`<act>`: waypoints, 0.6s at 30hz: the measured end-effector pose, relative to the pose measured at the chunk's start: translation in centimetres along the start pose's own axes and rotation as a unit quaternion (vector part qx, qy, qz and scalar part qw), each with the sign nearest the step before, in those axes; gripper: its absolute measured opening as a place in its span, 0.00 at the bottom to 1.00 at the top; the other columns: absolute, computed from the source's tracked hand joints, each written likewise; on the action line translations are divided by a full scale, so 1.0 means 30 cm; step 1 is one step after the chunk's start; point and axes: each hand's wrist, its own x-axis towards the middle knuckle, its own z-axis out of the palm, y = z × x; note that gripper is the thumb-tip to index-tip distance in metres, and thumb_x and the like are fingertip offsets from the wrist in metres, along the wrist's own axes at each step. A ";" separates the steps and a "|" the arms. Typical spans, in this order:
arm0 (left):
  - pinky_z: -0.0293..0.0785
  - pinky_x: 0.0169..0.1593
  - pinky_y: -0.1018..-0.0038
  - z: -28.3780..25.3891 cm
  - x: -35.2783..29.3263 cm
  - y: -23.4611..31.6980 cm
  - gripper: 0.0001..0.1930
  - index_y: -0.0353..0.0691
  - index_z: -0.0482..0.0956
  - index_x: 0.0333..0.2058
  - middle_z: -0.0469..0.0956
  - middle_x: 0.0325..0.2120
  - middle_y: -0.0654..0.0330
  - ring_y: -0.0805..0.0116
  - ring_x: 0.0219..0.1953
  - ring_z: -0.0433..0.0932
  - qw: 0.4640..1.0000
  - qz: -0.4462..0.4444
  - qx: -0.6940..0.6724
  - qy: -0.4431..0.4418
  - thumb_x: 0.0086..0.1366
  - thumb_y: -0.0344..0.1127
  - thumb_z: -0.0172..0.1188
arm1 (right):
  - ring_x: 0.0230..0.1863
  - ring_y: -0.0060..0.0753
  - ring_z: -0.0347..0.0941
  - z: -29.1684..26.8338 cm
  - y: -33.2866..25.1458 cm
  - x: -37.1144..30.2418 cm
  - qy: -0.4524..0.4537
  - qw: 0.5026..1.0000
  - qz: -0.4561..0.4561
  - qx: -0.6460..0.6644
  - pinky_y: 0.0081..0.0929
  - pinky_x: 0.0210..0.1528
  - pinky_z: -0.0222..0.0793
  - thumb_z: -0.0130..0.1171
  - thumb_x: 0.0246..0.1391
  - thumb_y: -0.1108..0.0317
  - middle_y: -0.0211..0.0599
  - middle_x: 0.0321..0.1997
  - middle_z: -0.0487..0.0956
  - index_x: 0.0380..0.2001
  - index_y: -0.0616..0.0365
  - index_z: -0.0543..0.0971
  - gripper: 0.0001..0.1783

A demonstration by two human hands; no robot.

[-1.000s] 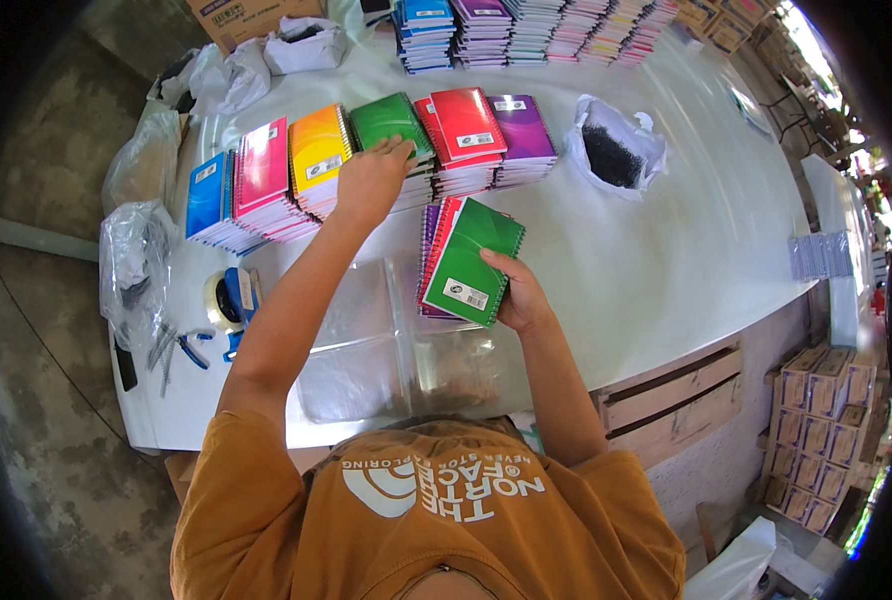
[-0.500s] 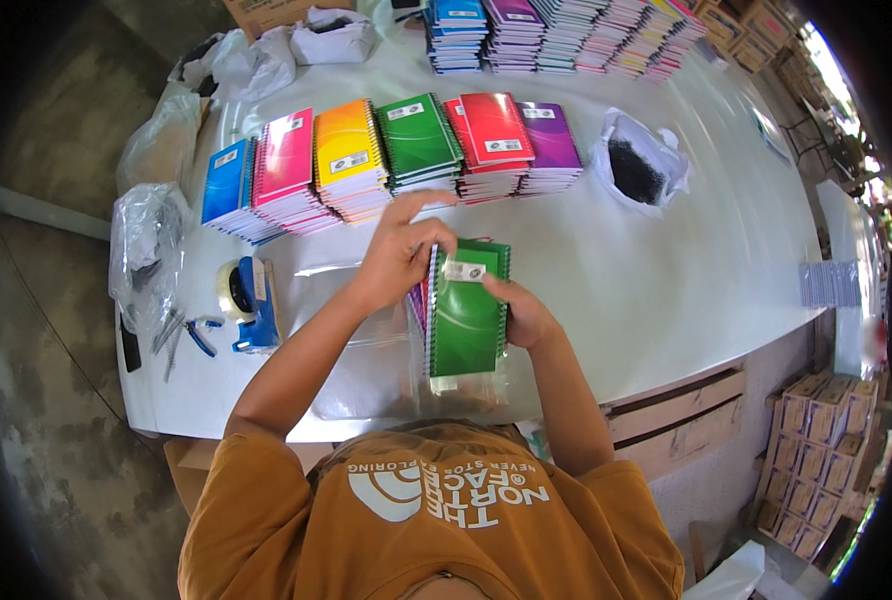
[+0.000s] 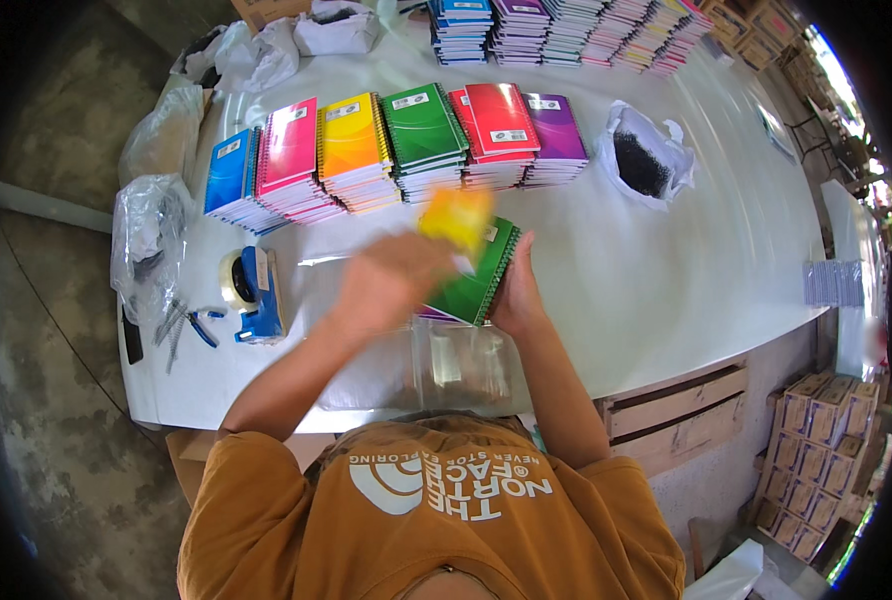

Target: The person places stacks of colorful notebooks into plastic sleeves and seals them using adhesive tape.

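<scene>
My right hand (image 3: 518, 295) grips a small stack of spiral notebooks by its right edge, with a green notebook (image 3: 474, 285) on top. A purple edge shows beneath the green cover. My left hand (image 3: 391, 275), smeared by motion, has a yellow notebook (image 3: 454, 215), also blurred, which overlaps the upper left of the green one. Beyond my hands stands a row of notebook piles: blue (image 3: 228, 170), pink (image 3: 288, 145), yellow (image 3: 351, 135), green (image 3: 424, 125), red (image 3: 501, 115) and purple (image 3: 554, 130). Under my hands lies clear plastic film (image 3: 446, 370).
A blue tape dispenser (image 3: 261, 295) and blue-handled pliers (image 3: 201, 328) lie on the left of the white table (image 3: 686, 290). Plastic bags (image 3: 146, 225) line its left edge. An open white bag of black pieces (image 3: 641, 160) sits at right. More notebook stacks (image 3: 516, 35) stand at the back.
A yellow notebook is now in my left hand, where none showed before. The green-topped stack has tilted and moved slightly up; its spiral edge now lies along my right hand.
</scene>
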 end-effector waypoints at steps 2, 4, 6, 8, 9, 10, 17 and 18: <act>0.71 0.44 0.64 0.029 -0.001 0.059 0.13 0.43 0.78 0.39 0.79 0.39 0.58 0.58 0.38 0.77 1.000 0.011 0.002 -0.009 0.54 0.34 0.61 | 0.50 0.36 0.71 -0.021 0.026 0.014 -0.065 0.997 -0.025 0.026 0.34 0.51 0.69 0.48 0.58 0.47 0.40 0.52 0.72 0.55 0.56 0.65 0.29; 0.68 0.49 0.64 0.036 0.006 0.017 0.17 0.41 0.76 0.43 0.76 0.44 0.56 0.57 0.45 0.74 0.998 -0.054 0.000 0.014 0.53 0.34 0.63 | 0.47 0.35 0.73 -0.038 0.040 0.034 -0.007 0.998 -0.045 -0.048 0.33 0.49 0.70 0.53 0.56 0.57 0.39 0.48 0.75 0.52 0.58 0.67 0.24; 0.65 0.54 0.64 0.009 0.054 -0.131 0.25 0.41 0.71 0.51 0.73 0.48 0.53 0.56 0.53 0.70 0.987 -0.139 0.036 0.072 0.53 0.35 0.63 | 0.45 0.35 0.75 -0.060 0.033 0.030 0.034 0.995 -0.048 -0.085 0.33 0.47 0.72 0.54 0.54 0.61 0.40 0.46 0.76 0.50 0.60 0.69 0.22; 0.66 0.54 0.63 0.038 0.030 -0.319 0.23 0.39 0.71 0.50 0.73 0.48 0.51 0.55 0.51 0.71 0.963 -0.161 0.199 0.089 0.55 0.37 0.61 | 0.43 0.35 0.76 -0.044 0.041 0.041 0.020 0.994 -0.046 -0.096 0.33 0.47 0.72 0.56 0.51 0.64 0.39 0.44 0.77 0.48 0.60 0.70 0.21; 0.68 0.52 0.63 0.056 0.004 -0.385 0.21 0.37 0.73 0.48 0.75 0.46 0.51 0.55 0.48 0.74 0.944 -0.162 0.277 0.082 0.56 0.38 0.59 | 0.44 0.35 0.75 -0.039 0.044 0.040 0.018 0.992 -0.049 -0.116 0.33 0.47 0.71 0.56 0.52 0.64 0.39 0.44 0.77 0.49 0.60 0.70 0.22; 0.68 0.51 0.65 0.042 -0.003 -0.403 0.19 0.38 0.74 0.47 0.75 0.45 0.52 0.56 0.47 0.74 0.954 -0.173 0.238 0.060 0.57 0.38 0.58 | 0.44 0.35 0.75 -0.042 0.041 0.037 0.020 0.989 -0.057 -0.135 0.32 0.48 0.71 0.56 0.52 0.63 0.39 0.45 0.77 0.50 0.60 0.69 0.22; 0.73 0.45 0.67 -0.075 0.008 -0.158 0.15 0.41 0.77 0.43 0.78 0.42 0.58 0.60 0.43 0.78 0.986 -0.102 0.084 0.102 0.55 0.31 0.61 | 0.49 0.33 0.72 -0.032 0.035 0.029 0.037 0.998 -0.028 -0.043 0.32 0.50 0.68 0.57 0.52 0.65 0.40 0.50 0.74 0.53 0.60 0.66 0.25; 0.72 0.47 0.67 -0.064 0.003 -0.070 0.16 0.42 0.77 0.44 0.78 0.41 0.58 0.61 0.43 0.77 0.994 -0.037 0.095 0.039 0.54 0.31 0.62 | 0.49 0.33 0.71 -0.021 0.043 0.025 0.033 0.999 -0.033 -0.027 0.33 0.50 0.68 0.57 0.52 0.65 0.40 0.50 0.74 0.53 0.60 0.66 0.25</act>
